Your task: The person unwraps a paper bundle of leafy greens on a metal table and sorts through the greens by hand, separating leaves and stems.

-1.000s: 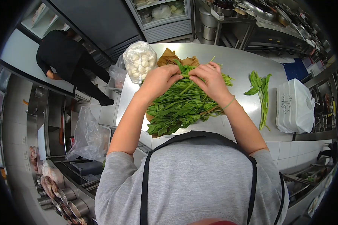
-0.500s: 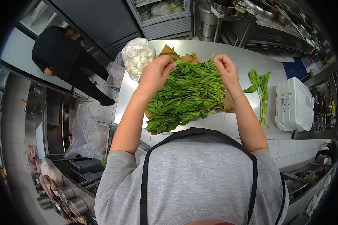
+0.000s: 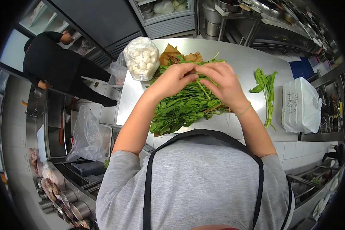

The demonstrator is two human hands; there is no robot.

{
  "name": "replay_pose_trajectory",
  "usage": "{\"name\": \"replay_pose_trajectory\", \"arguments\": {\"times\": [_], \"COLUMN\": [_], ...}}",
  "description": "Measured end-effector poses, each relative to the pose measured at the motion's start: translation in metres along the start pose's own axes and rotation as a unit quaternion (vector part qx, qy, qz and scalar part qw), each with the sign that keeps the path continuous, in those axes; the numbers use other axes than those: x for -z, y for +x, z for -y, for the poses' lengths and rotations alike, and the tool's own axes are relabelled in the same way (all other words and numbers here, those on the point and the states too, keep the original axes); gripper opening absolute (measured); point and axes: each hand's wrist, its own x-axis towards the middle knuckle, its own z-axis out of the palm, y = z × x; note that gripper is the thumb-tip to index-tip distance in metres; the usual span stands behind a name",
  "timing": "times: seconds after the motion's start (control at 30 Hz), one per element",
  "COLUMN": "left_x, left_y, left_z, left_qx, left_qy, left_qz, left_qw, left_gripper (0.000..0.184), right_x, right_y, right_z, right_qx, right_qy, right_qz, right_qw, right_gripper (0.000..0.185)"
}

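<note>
A large heap of leafy green stems [image 3: 184, 111] lies on the steel table [image 3: 249, 57], partly covered by my hands. Above it, my left hand [image 3: 176, 79] is closed, thumb and fingers pinched around a thin green stem [image 3: 205, 91]. My right hand [image 3: 223, 82] meets it, its curved fingertips against the left fingers and its thumb held apart below. Exactly where the right fingertips end is hard to make out. Brown paper [image 3: 171, 54] shows under the far edge of the heap.
A bag of white pieces, perhaps garlic or mushrooms [image 3: 142, 59], stands at the table's left. To the right lie a small bunch of greens [image 3: 266, 96] and stacked white foam boxes [image 3: 301, 105]. A person in black [image 3: 51, 63] bends at a fridge on the left.
My hands have come together over the heap; the right moved left and its pinch loosened. The person in black now reaches an arm toward the fridge shelves.
</note>
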Motion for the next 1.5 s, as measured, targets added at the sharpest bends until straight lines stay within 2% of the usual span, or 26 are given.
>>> {"name": "replay_pose_trajectory", "arguments": {"times": [0.07,0.13,0.17,0.2,0.27,0.3,0.33,0.4,0.43,0.47,0.53,0.57,0.6,0.63,0.7,0.77,0.8,0.9,1.0,1.07,1.1,1.2,1.27,1.37,1.43,1.5], "left_x": [-0.002,-0.006,-0.008,-0.010,-0.011,-0.010,-0.012,-0.017,-0.022,-0.029,-0.046,-0.056,-0.059,-0.061,-0.059,-0.050,-0.045,-0.030,-0.017,-0.012,-0.007,-0.004,-0.011,-0.020,-0.024,-0.032], "left_y": [0.006,0.009,0.011,0.011,0.012,0.015,0.017,0.019,0.019,0.019,0.017,0.017,0.016,0.017,0.021,0.026,0.030,0.041,0.044,0.041,0.038,0.012,-0.015,-0.040,-0.051,-0.061], "left_z": [-0.005,-0.002,0.007,0.004,-0.003,0.011,0.023,0.042,0.046,0.050,0.061,0.071,0.076,0.081,0.091,0.093,0.096,0.105,0.109,0.112,0.100,0.083,0.080,0.092,0.097,0.099], "left_qx": [0.035,0.059,0.053,0.055,0.001,-0.008,-0.008,-0.023,-0.014,-0.012,-0.096,-0.103,-0.102,-0.097,-0.118,-0.078,-0.039,-0.035,0.023,-0.073,-0.007,-0.035,-0.027,-0.007,0.024,0.016], "left_qy": [-0.028,-0.109,-0.168,-0.168,0.011,0.041,0.040,0.228,0.259,0.257,0.367,0.390,0.388,0.396,0.357,0.330,0.304,0.271,0.283,0.363,0.335,0.321,0.340,0.329,0.334,0.354], "left_qz": [0.052,0.090,0.130,0.130,0.050,0.016,0.017,-0.046,-0.009,-0.007,0.038,0.045,0.046,0.057,0.048,0.048,0.043,0.014,0.025,-0.087,-0.048,0.017,0.047,0.001,-0.044,-0.030], "left_qw": [0.998,0.988,0.976,0.976,0.999,0.999,0.999,0.972,0.966,0.966,0.924,0.914,0.915,0.911,0.925,0.939,0.951,0.962,0.959,0.925,0.941,0.946,0.939,0.944,0.941,0.935], "left_gripper": [0.025,0.038,0.054,0.054,0.060,0.065,0.065,0.064,0.063,0.063,0.063,0.050,0.050,0.041,0.017,0.015,0.013,0.013,0.019,0.032,0.046,0.055,0.072,0.071,0.056,0.047], "right_x": [-0.008,-0.002,0.002,0.006,0.021,0.030,0.045,0.071,0.080,0.089,0.098,0.100,0.100,0.095,0.070,0.039,0.020,-0.022,-0.050,-0.068,-0.074,-0.068,-0.060,-0.050,-0.056,-0.067], "right_y": [-0.014,-0.026,-0.031,-0.038,-0.057,-0.068,-0.080,-0.116,-0.139,-0.165,-0.206,-0.221,-0.222,-0.219,-0.204,-0.170,-0.157,-0.112,-0.086,-0.087,-0.089,-0.095,-0.093,-0.082,-0.079,-0.080], "right_z": [-0.009,-0.012,-0.014,-0.017,-0.034,-0.047,-0.055,-0.082,-0.098,-0.114,-0.126,-0.127,-0.123,-0.120,-0.106,-0.084,-0.076,-0.056,-0.052,-0.069,-0.077,-0.107,-0.109,-0.091,-0.078,-0.060], "right_qx": [-0.007,-0.031,-0.046,-0.062,-0.122,-0.134,-0.222,-0.288,-0.318,-0.348,-0.382,-0.427,-0.463,-0.463,-0.314,-0.330,-0.287,-0.174,-0.119,-0.137,-0.158,-0.207,-0.231,-0.241,-0.181,-0.140], "right_qy": [0.080,0.095,0.096,0.097,0.085,0.070,0.099,0.074,0.080,0.049,0.016,-0.087,-0.189,-0.190,-0.238,-0.051,-0.026,-0.014,-0.005,-0.067,-0.133,-0.178,-0.156,-0.100,0.040,0.003], "right_qz": [0.015,0.032,0.023,0.014,-0.036,-0.079,-0.110,-0.179,-0.219,-0.228,-0.232,-0.170,-0.107,-0.106,-0.105,-0.069,-0.038,0.058,0.134,0.126,0.120,0.102,0.102,0.070,0.164,0.146], "right_qw": [0.997,0.994,0.994,0.993,0.988,0.985,0.964,0.938,0.919,0.908,0.894,0.884,0.859,0.859,0.913,0.940,0.957,0.983,0.984,0.980,0.971,0.957,0.955,0.963,0.969,0.979], "right_gripper": [0.021,0.016,0.014,0.012,0.011,0.011,0.009,0.011,0.013,0.015,0.017,0.019,0.020,0.020,0.023,0.023,0.021,0.016,0.016,0.016,0.017,0.020,0.020,0.020,0.023,0.025]}}
